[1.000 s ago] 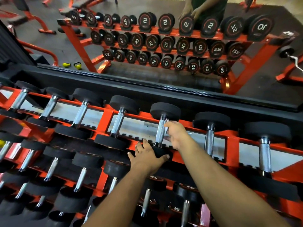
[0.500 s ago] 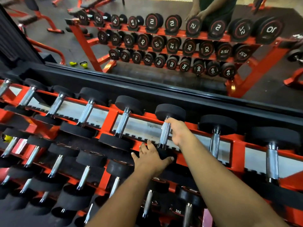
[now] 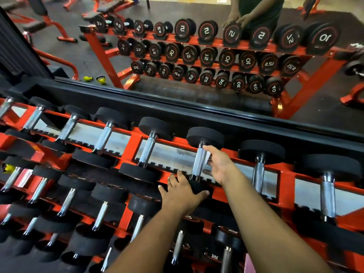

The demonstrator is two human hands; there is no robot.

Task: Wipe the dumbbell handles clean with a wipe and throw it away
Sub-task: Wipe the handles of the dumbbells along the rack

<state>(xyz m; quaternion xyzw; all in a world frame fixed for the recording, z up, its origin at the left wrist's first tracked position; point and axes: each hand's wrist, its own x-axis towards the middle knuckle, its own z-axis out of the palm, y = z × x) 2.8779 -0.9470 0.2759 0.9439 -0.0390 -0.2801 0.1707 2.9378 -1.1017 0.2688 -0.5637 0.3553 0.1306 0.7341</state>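
Two bare hands work over a red rack [image 3: 136, 143] whose top row shows eight dumbbells, cut off at the left edge; lower rows hold more, too crowded to count, and a mirror [image 3: 197, 56] at twelve o'clock repeats the rack. The left hand [image 3: 182, 194] lies flat with fingers spread on the near black head of the sixth dumbbell [image 3: 204, 137], counting from the left. The right hand [image 3: 220, 164] sits just at three o'clock of that dumbbell's chrome handle [image 3: 198, 164], fingers loosely curled and pinching a pale wipe [image 3: 206, 159] between their tips and the handle's right side; the wipe touches the upper half of the handle, toward twelve o'clock. Only a small strip of wipe shows past the fingers. Compared with half a second ago, the right hand has slid off the top of the handle to its right side, baring the knurled chrome, while the left hand has stayed put.
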